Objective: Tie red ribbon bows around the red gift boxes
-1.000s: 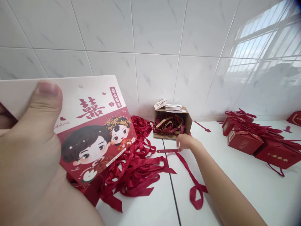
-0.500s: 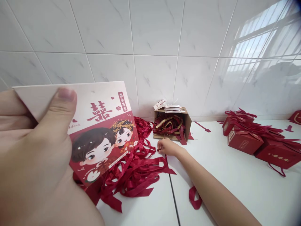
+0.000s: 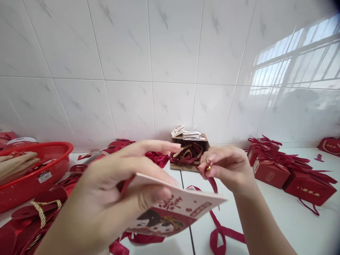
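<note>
The printed card [image 3: 183, 216] at lower centre looks like smooth paperboard, the gold bead [image 3: 208, 167] right of centre like shiny metal. Satiny cloth forms the ribbon [image 3: 233, 234] at lower right. Glossy tiles [image 3: 172, 42] fill the top; the basket [image 3: 57, 173] at left looks like perforated plastic.

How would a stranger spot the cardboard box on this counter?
Start at the tiled wall, then drop to the white counter. Just beyond the right hand sits the cardboard box, its opening facing you; unlike the red boxes to the right, it's brown and holds red and gold strips.
</note>
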A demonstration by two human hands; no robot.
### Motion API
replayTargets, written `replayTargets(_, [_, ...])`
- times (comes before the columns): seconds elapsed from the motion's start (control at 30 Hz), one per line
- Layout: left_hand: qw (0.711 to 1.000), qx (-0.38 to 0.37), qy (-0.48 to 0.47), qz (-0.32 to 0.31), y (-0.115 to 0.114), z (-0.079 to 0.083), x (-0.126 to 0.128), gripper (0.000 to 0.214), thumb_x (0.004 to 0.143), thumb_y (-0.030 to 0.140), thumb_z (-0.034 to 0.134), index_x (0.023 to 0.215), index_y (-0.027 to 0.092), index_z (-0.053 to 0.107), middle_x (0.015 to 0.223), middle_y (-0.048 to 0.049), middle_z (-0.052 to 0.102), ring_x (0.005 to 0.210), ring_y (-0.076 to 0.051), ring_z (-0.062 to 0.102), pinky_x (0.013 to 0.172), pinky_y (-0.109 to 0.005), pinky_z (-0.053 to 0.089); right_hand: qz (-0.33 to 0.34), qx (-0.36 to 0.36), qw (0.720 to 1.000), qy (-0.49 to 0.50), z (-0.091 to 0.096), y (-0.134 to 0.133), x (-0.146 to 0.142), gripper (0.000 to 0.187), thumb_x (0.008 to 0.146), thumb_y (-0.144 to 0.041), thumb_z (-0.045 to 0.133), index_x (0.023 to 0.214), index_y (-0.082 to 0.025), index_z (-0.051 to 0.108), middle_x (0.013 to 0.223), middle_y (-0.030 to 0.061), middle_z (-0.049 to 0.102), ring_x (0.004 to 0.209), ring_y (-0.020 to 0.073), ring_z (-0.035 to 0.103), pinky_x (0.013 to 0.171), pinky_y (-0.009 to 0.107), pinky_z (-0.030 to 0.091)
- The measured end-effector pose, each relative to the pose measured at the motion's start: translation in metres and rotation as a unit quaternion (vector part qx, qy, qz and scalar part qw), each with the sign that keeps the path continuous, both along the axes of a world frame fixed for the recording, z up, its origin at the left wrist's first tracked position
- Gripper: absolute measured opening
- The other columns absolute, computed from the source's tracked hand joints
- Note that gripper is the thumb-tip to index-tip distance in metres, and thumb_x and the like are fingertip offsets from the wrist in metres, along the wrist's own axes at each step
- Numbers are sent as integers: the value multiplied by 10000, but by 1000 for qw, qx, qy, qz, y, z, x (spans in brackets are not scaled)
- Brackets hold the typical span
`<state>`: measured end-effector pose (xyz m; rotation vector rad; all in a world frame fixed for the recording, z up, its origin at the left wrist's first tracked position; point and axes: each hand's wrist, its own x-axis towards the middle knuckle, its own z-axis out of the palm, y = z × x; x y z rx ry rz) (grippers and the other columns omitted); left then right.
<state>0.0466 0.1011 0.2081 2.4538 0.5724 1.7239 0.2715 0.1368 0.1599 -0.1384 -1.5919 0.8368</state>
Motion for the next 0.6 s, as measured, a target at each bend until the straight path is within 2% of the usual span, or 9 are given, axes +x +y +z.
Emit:
replayTargets(0.1, [985,-48,144,-85,-7,0,6,76,785,241,661,811,274,725,1123,-22,674,938,-208,666,665,-245,585,35,27,999,2,-1,-7,1,297,706,-70,727,899,-296,723,767,-11,700,576,90,634,548,220,536])
replayTargets(0.2, [974,-99,149,-140,-12,-1,17,113,773,186,667,842,257,721,1246,-28,602,925,-192,668,627,-213,579,81,44,996,-6,-2,-9,-1,314,715,-87,725,925,-320,724,741,-11,692,574,94,648,522,195,532])
replayTargets(0.4, [961,-107,134,-218,-12,-3,35,121,776,106,655,834,198,708,1175,-34,652,946,-160,656,843,-238,547,168,33,985,17,-2,-12,-4,229,749,-133,705,879,-318,741,740,2,689,589,85,666,493,132,520])
replayTargets(0.6, [960,-94,105,-242,-11,-4,37,128,798,124,640,889,193,697,1121,-28,667,895,-134,658,794,-214,561,186,-9,981,46,-5,-17,-6,181,729,-143,728,837,-288,735,689,-11,658,636,80,651,570,150,539])
